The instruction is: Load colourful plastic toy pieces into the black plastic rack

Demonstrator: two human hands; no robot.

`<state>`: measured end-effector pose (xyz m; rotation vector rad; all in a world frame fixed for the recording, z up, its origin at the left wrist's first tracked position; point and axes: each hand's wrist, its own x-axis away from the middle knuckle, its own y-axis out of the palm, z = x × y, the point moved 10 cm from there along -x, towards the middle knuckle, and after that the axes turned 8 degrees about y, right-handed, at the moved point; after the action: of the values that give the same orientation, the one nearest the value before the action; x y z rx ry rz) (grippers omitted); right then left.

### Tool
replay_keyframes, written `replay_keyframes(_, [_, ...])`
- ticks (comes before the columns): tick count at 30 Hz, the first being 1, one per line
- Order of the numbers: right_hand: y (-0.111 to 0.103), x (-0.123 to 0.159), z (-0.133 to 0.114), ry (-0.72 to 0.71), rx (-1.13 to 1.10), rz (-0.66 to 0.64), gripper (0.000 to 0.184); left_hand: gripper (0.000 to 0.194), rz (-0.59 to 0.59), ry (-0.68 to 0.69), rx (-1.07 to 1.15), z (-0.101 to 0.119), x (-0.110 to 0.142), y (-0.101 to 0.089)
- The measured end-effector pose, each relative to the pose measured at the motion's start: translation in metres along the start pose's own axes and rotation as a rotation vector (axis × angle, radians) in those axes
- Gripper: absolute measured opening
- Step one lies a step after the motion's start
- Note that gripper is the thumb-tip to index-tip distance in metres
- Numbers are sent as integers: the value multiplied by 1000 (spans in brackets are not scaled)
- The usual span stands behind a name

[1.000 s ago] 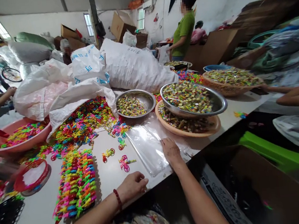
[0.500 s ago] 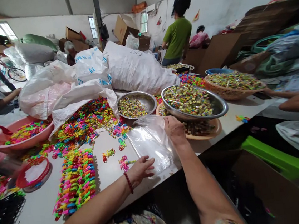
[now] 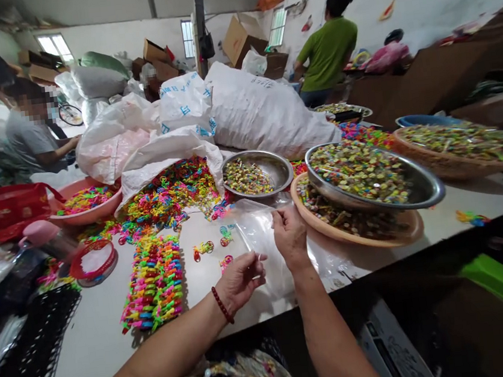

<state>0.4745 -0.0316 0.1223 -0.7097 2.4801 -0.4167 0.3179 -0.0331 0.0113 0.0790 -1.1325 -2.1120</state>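
Observation:
My right hand (image 3: 291, 235) is closed, with thumb and fingers pinching the upper edge of a clear plastic bag (image 3: 262, 226). The bag hangs from it over the white table, between my two hands. My left hand (image 3: 243, 281), with a red bead bracelet at the wrist, is beside the bag's left side, fingers half curled and apart; nothing shows in it. More clear plastic (image 3: 327, 261) lies flat right of my right wrist. Left of the bag are a few loose bright plastic toys (image 3: 203, 250), and further left stand neat rows of linked colourful toys (image 3: 153, 284).
A steel basin (image 3: 433, 189) of small wrapped pieces rests on an orange basin (image 3: 413, 227) at right. Behind the bag is another steel basin (image 3: 281, 176). A toy heap (image 3: 170, 191) spills from a white sack. A black mesh basket (image 3: 29, 353) is at left; people work beyond.
My view has turned left, so the table's things sit further right. The bag is now raised in my right hand, and my left hand's fingers have curled and come nearer it.

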Motion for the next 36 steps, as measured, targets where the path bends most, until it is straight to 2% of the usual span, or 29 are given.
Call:
replay_keyframes(4, [18,13,3,38,-48,-76,34,49,106,290,-263,38,7,-22])
replay_keyframes(6, [26,23,3,70,-96,-142,39,55,182,375,-346,52,12,-34])
replay_keyframes(10, [38,55,-6,79,-182,-304,55,62,272,432,-389,65,19,-50])
replay_keyframes(12, [42,77,-15,5,-167,-368,60,62,310,453,-430,70,24,-54])
replay_keyframes(14, [46,104,-25,-130,-118,-414,72,64,339,463,-479,75,29,-56])
replay_keyframes(16, [50,130,-35,-280,-53,-422,82,64,290,458,-547,78,34,-49])
replay_keyframes(19, [52,150,-37,-377,17,-388,65,61,55,483,-679,82,40,-20])
replay_keyframes(21, [49,141,-28,-298,-5,-371,51,55,-73,553,-752,85,47,-2])
replay_keyframes(23, [39,118,-10,-114,-68,-340,41,49,-55,625,-782,88,52,-2])
replay_keyframes(25, [22,92,11,100,-172,-271,35,42,93,667,-741,87,54,-20])
replay_keyframes(28, [-5,64,35,356,-487,-167,33,37,337,663,-630,75,55,-58])
replay_keyframes(31, [-18,52,46,522,-830,-174,30,50,524,567,-567,56,53,-93])
replay_keyframes(33, [-22,49,48,587,-981,-238,24,62,578,467,-493,42,47,-108])
replay_keyframes(36, [-24,49,48,645,-1144,-358,22,65,478,396,-377,27,28,-106])
